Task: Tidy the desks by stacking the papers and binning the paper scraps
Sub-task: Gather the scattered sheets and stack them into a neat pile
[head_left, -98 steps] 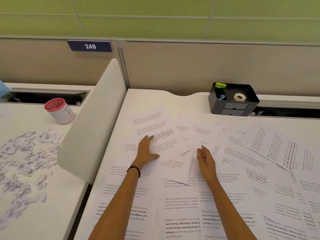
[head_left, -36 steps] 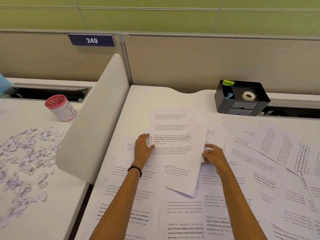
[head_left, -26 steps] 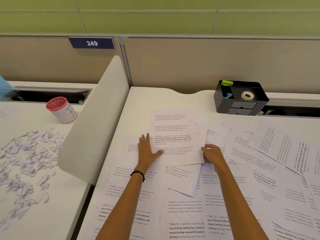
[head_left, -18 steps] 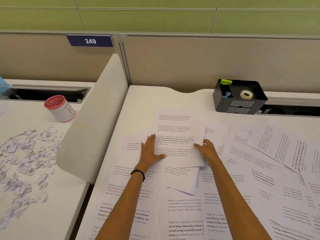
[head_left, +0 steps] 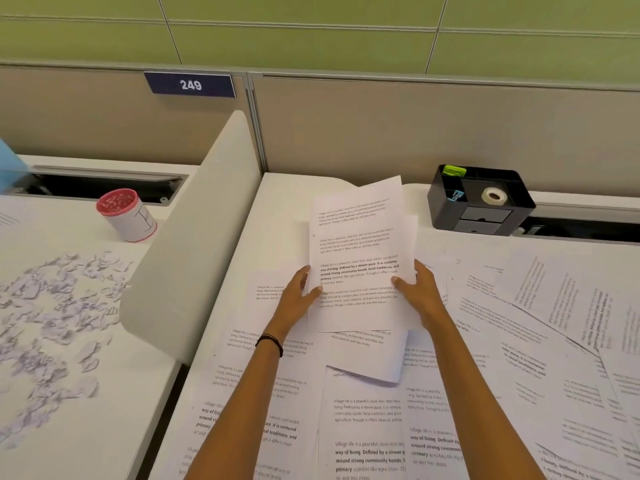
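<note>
Pinched at both side edges by left hand (head_left: 298,299) and right hand (head_left: 420,296), thumbs over the top sheet: a thin stack of papers (head_left: 360,244), tilted up off the right desk (head_left: 277,209), probably to square its edges. Spread underneath and around, overlapping loose sheets (head_left: 519,323), not yet gathered. Past the divider (head_left: 194,244), paper scraps (head_left: 52,323) lying unbinned near a red-lidded cup (head_left: 126,214).

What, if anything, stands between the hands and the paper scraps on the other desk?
The white divider stands in between, left of the left hand; the paper scraps lie beyond it. That hand and the right hand hold a stack of papers.
</note>
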The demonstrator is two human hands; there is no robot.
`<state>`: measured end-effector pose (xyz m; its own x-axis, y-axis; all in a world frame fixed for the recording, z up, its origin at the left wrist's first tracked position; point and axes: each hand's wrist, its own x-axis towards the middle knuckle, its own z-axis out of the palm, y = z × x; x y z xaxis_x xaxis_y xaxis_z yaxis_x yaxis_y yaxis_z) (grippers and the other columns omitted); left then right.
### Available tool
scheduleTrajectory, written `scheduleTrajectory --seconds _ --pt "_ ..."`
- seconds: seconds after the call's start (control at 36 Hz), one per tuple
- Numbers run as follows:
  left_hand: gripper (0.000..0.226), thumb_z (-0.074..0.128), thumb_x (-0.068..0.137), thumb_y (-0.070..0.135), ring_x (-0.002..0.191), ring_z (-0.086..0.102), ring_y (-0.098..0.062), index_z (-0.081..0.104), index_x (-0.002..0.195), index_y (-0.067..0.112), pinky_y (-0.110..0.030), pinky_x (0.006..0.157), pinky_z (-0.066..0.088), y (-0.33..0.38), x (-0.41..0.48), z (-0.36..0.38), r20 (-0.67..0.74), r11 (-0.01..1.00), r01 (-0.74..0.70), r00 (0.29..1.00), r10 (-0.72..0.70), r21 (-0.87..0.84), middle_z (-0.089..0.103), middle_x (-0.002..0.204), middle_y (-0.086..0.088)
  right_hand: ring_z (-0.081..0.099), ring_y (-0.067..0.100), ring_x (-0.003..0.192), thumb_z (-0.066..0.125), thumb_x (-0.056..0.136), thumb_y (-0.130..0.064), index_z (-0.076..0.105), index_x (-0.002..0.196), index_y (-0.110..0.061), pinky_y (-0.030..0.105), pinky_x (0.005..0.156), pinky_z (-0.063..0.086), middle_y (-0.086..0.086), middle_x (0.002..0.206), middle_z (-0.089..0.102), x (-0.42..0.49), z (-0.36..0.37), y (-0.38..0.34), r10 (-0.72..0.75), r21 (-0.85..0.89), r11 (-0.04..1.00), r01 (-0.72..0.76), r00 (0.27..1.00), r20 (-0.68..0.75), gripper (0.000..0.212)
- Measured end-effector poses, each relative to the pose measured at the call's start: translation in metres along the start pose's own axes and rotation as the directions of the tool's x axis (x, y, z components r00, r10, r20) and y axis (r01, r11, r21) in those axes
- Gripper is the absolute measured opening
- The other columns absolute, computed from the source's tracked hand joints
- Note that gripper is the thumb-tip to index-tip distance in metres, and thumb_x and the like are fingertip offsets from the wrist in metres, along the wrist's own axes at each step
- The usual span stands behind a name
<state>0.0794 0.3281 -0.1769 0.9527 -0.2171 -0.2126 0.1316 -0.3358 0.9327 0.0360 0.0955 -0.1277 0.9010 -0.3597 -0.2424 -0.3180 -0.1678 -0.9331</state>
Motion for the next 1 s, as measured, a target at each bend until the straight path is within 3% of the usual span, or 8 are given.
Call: scheduleTrajectory --seconds 0.28,0.5,0.64,0.89,1.0 --pt "0.049 0.061 0.09 0.012 0.132 0.038 -0.024 0.044 0.135 0.008 -0.032 0.111 0.027 -0.024 -0.02 -0.057 -0.223 0.962 0.019 0.974 0.043 0.271 0.044 0.141 -0.009 0.058 0.028 0.107 0.059 0.088 -0.003 0.051 0.126 -0.008 0.041 0.089 0.049 0.011 0.125 0.059 -0.014 -0.005 0.019 0.126 0.0 0.992 -0.127 0.983 0.133 0.039" --pt "0.048 0.058 0.091 0.015 0.132 0.035 -0.028 0.043 0.136 0.005 -0.039 0.11 0.029 -0.048 -0.068 -0.086 -0.357 0.897 0.198 0.933 -0.049 0.395 0.041 0.143 -0.013 0.063 0.02 0.091 0.061 0.086 -0.001 0.056 0.114 -0.013 0.036 0.078 0.051 0.01 0.118 0.063 -0.036 0.004 0.035 0.171 0.053 0.98 -0.19 0.951 0.258 0.031" --pt "0.046 0.058 0.09 0.014 0.123 0.039 -0.034 0.047 0.133 0.006 -0.043 0.1 0.037 -0.053 -0.094 -0.086 -0.48 0.843 0.323 0.873 -0.09 0.43 0.043 0.135 -0.018 0.061 0.027 0.105 0.063 0.084 -0.002 0.054 0.122 -0.009 0.046 0.094 0.049 0.011 0.124 0.06 -0.054 0.02 0.043 0.2 -0.006 0.978 -0.211 0.919 0.341 0.039" --pt "0.079 0.073 0.078 0.038 0.121 0.035 -0.035 0.034 0.14 0.01 -0.045 0.096 0.041 -0.064 -0.116 -0.091 -0.494 0.663 0.49 0.845 -0.202 0.566 0.035 0.132 -0.021 0.06 0.026 0.104 0.061 0.086 -0.001 0.053 0.123 -0.007 0.04 0.09 0.05 0.01 0.123 0.061 -0.071 0.032 0.051 0.191 -0.021 0.981 -0.194 0.932 0.308 0.039" --pt "0.082 0.075 0.076 0.034 0.121 0.035 -0.037 0.033 0.141 0.007 -0.046 0.097 0.039 -0.068 -0.116 -0.087 -0.492 0.726 0.441 0.856 -0.162 0.528 0.034 0.133 -0.022 0.06 0.028 0.107 0.062 0.085 -0.002 0.055 0.12 -0.009 0.044 0.094 0.049 0.011 0.122 0.061 -0.074 0.03 0.052 0.205 -0.019 0.978 -0.21 0.93 0.305 0.036"
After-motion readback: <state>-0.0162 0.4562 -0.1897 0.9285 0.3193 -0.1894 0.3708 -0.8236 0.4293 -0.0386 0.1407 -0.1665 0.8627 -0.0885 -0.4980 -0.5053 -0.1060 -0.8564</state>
